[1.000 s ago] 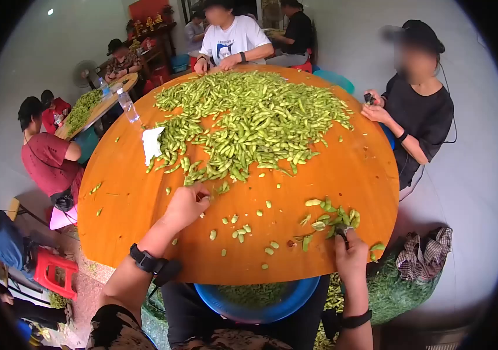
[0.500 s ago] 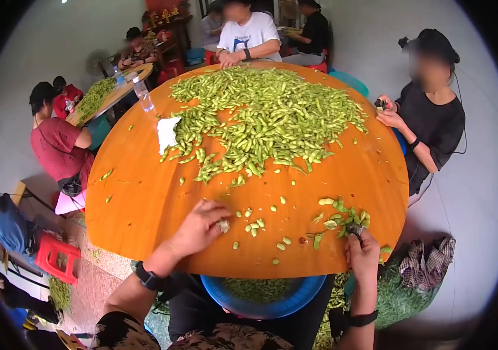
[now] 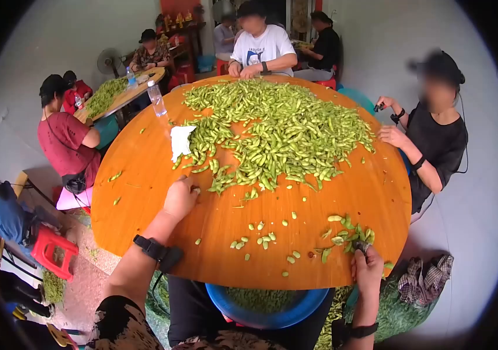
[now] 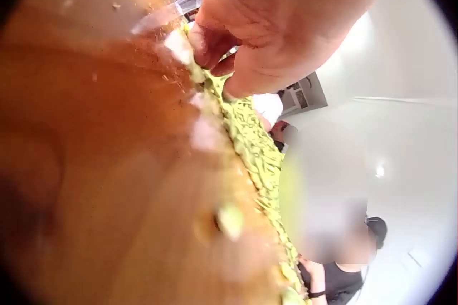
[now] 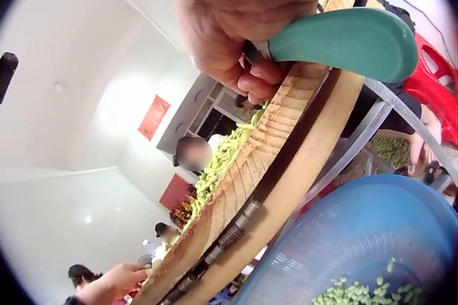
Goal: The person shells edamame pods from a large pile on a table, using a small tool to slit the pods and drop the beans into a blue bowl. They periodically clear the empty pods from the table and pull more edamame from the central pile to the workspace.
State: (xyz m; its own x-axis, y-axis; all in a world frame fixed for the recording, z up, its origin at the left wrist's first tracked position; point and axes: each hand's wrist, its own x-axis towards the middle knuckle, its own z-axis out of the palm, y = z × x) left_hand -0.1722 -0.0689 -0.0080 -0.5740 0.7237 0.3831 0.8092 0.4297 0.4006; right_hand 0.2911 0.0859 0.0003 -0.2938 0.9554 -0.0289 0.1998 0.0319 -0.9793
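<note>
My left hand is over the wooden table, left of the near edge of a green soybean-pod pile. Its fingers are bent toward the thumb, seen close in the left wrist view; I cannot tell whether something small is between them. My right hand grips a tool with a thick teal handle and a dark front part, at the table's near right edge. Just beyond it lie several opened pods and husks. Shelled beans are scattered between my hands.
A blue basin with beans stands under the table edge at my lap. White paper and a water bottle are at the pile's left. A person sits on the right, another opposite. A red stool stands lower left.
My left hand came back from the pile toward the loose beans with a pale bean at its fingertips, then moved forward and left. The right hand stays beside the husks. The head view shifted.
</note>
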